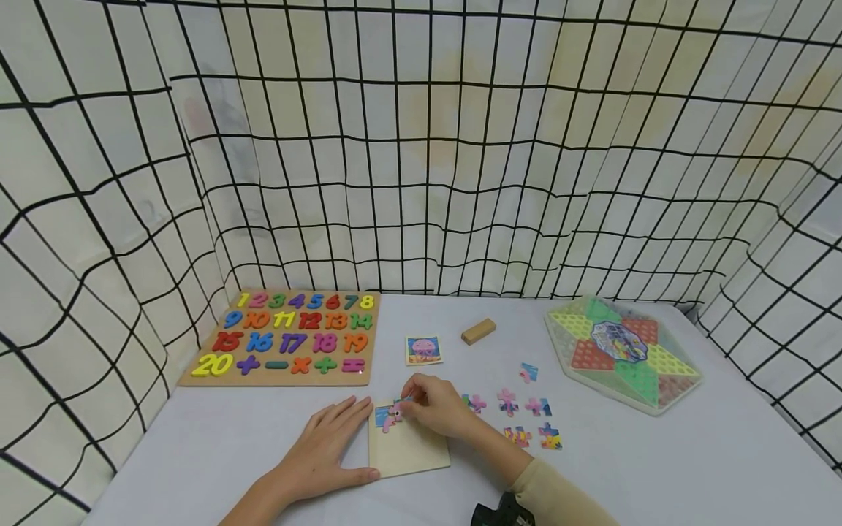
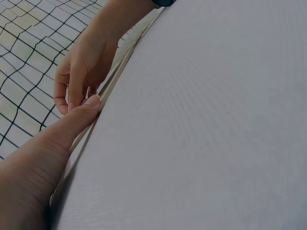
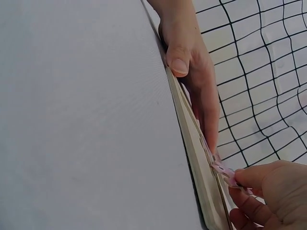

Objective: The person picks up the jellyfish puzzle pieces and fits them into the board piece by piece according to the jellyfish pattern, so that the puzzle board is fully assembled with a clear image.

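A pale square wooden board (image 1: 408, 456) lies on the white table, with pink and blue jigsaw pieces (image 1: 384, 418) in its upper left corner. My left hand (image 1: 322, 453) rests along the board's left side, fingers straight and thumb at the lower left corner. Over the board's top edge, my right hand (image 1: 437, 405) pinches a pink jigsaw piece (image 3: 229, 176) between thumb and finger, right beside the placed ones. Its fingers partly hide that piece in the head view. Several loose jigsaw pieces (image 1: 517, 436) are spread on the table to the right of the board.
A number board (image 1: 389, 371) stands at the back left. Behind the wooden board lie a small picture card (image 1: 424, 351) and a wooden block (image 1: 479, 332). A hexagonal game board (image 1: 621, 354) lies at the right. Black netting (image 1: 427, 164) surrounds the table's back and sides.
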Demonstrator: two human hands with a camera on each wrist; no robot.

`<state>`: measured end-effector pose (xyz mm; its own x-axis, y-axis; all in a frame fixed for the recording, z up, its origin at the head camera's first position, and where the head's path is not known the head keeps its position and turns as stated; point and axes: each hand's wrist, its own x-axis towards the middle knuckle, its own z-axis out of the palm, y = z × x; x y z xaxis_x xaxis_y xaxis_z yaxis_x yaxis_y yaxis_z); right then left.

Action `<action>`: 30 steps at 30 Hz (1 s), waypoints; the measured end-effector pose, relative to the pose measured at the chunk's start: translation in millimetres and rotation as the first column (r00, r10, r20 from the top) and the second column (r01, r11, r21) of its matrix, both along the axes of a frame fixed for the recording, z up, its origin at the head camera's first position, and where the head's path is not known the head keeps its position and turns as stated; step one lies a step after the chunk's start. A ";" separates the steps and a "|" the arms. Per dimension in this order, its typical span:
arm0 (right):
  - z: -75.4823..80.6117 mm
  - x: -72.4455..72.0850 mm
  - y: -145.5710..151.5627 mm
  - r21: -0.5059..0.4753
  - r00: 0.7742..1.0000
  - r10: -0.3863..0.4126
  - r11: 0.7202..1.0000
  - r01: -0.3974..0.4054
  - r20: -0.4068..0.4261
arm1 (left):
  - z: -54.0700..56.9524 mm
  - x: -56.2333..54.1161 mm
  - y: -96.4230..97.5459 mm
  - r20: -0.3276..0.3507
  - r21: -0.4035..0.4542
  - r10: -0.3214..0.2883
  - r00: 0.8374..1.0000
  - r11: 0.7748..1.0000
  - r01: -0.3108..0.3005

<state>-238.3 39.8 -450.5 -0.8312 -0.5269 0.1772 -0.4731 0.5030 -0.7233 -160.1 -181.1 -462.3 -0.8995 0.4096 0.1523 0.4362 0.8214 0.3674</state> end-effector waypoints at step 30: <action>6.7 9.4 1.7 0.246 0.982 0.029 0.969 0.018 -0.187 | -0.8 -1.9 0.0 0.006 -0.010 0.006 1.000 1.000 -0.006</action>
<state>-229.0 41.6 -443.8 -0.7921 -0.5785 0.1945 -0.5920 0.6507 -0.4756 -162.0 -181.1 -463.1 -0.9030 0.4052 0.1427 0.4286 0.8278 0.3621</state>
